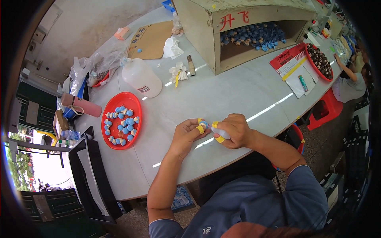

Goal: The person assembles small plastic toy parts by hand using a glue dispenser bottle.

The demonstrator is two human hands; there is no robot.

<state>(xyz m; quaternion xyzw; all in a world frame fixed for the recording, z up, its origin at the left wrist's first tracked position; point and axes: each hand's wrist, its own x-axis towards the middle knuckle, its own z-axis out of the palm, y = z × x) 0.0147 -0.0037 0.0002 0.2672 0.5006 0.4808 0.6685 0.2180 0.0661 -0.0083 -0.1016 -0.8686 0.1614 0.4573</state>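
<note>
My left hand point(184, 137) pinches a small blue-and-beige figure piece point(204, 123) between its fingertips, just above the table near its front edge. Close beside it, my right hand point(238, 131) is wrapped round a small whitish squeeze bottle point(222, 133), whose tip points toward the piece. Yellow tape covers several fingertips on both hands. The fingers partly hide the piece and the bottle. To the left, a round red tray point(114, 131) bears several similar blue-and-beige pieces, set in short rows.
A large white plastic bottle point(141, 78) lies behind the tray, and a pink flask point(81, 105) is at the left. Crumpled tissue point(178, 70) sits mid-table. At the back, a beige box shelf point(198, 35) holds many blue pieces. A co-worker's arm point(346, 68) reaches toward a red bowl point(312, 66).
</note>
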